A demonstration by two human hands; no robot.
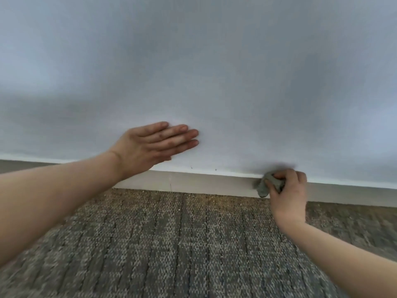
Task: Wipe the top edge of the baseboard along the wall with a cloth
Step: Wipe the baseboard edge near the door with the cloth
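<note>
Pale wall (214, 72) fills the upper view, patterned grey carpet (171, 244) below, and a white baseboard (204, 183) runs between them, sloping down toward the right. Left hand (150, 145) lies flat on the wall just above the baseboard, fingers straight and together. Right hand (287, 190) grips a bunched grey cloth (266, 186), fingers curled round it, cloth touching the baseboard's top edge and face.

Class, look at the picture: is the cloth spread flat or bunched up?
Bunched up: the cloth shows as a crumpled wad gripped by the right hand.
</note>
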